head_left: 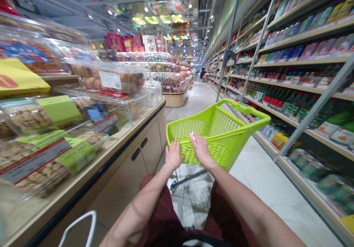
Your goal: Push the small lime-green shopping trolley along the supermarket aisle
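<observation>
Shopping cart (239, 145) stood beneath left hand (173, 155) and right hand (201, 150), fingers (197, 140) unclenched at its rim (225, 135), apparently steadying it.

Smooth lime-green plastic, pierced with holes and faintly glossy, forms the shopping cart (222, 153) I watch by remote feed, above a grey, metal-looking leg (190, 177). At left, clear plastic boxes (129, 78) throw sharp highlights, one bearing a white paper label (110, 80), near a matt yellow paper sign (22, 79). The surface (121, 139) beneath them shows me smooth, matt, wood-look doors (118, 182) with black handles (135, 154); its transparent guard (143, 105) gleams, glass or plastic, I cannot tell which. Polished pale floor tiles (257, 173) return a soft shine. At right, satin grey metal posts (261, 36) front wood-look shelves (306, 35) and shiny metal cans (312, 171). The maroon trousers (163, 202) are matt cloth.
</observation>
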Demonstrator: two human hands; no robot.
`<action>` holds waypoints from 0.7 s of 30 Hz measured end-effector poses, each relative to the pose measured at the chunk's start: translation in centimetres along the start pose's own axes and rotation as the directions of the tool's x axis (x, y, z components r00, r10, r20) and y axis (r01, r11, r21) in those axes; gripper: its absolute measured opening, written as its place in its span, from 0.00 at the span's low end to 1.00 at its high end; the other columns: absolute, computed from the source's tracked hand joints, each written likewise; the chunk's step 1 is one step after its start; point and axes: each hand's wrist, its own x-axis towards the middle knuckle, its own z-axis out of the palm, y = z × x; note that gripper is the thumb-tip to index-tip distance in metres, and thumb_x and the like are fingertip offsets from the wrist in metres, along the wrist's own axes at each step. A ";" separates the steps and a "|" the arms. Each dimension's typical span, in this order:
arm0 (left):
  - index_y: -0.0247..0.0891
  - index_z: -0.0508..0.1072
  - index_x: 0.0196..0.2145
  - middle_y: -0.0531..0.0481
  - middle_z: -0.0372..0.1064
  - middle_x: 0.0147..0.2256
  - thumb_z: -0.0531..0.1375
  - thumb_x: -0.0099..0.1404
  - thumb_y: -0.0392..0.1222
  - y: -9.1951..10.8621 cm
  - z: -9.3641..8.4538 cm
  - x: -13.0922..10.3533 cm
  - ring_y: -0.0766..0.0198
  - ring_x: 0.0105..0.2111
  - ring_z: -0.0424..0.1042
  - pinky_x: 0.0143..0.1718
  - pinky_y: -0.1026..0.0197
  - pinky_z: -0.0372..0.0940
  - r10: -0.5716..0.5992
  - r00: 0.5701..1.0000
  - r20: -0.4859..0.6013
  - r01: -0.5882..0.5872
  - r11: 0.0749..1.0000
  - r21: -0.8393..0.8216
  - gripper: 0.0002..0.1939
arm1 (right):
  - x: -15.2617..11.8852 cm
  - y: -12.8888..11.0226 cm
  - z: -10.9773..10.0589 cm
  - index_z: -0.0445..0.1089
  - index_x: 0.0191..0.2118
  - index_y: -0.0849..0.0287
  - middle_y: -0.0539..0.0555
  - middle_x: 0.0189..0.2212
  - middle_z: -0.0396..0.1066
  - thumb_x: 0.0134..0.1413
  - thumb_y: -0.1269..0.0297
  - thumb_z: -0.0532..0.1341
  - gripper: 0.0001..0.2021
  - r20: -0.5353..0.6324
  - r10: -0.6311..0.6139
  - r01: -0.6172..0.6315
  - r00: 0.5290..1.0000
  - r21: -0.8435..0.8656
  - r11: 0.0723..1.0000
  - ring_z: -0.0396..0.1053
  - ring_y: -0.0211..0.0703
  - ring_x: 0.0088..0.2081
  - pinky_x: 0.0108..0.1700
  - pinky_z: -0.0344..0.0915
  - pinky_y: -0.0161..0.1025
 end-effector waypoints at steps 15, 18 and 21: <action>0.31 0.45 0.60 0.41 0.39 0.62 0.52 0.54 0.39 0.0 0.8 -0.4 0.55 0.62 0.38 0.60 0.48 0.41 -0.028 1.000 0.010 0.028 0.999 0.015 0.37 | -0.1 -0.8 1.0 0.60 0.54 0.59 0.59 0.59 0.53 0.49 0.79 0.49 0.25 -0.054 -0.010 0.009 0.999 -0.013 1.000 0.48 0.50 0.60 0.57 0.46 0.52; 0.31 0.44 0.60 0.41 0.39 0.63 0.53 0.53 0.39 0.1 0.9 -0.6 0.55 0.62 0.38 0.60 0.47 0.40 0.002 1.000 0.000 -0.002 1.000 0.024 0.38 | 0.3 -2.5 1.2 0.62 0.53 0.59 0.60 0.59 0.52 0.51 0.77 0.49 0.23 -0.030 -0.065 0.065 0.997 0.008 0.998 0.47 0.49 0.60 0.58 0.45 0.53; 0.31 0.43 0.60 0.41 0.38 0.63 0.53 0.54 0.38 0.0 0.9 -0.7 0.55 0.62 0.37 0.60 0.48 0.40 0.019 1.000 -0.005 -0.019 0.999 0.027 0.38 | 0.4 -2.0 0.9 0.61 0.54 0.58 0.60 0.60 0.51 0.51 0.75 0.50 0.23 -0.006 -0.093 0.093 0.996 0.005 0.996 0.46 0.50 0.61 0.58 0.45 0.54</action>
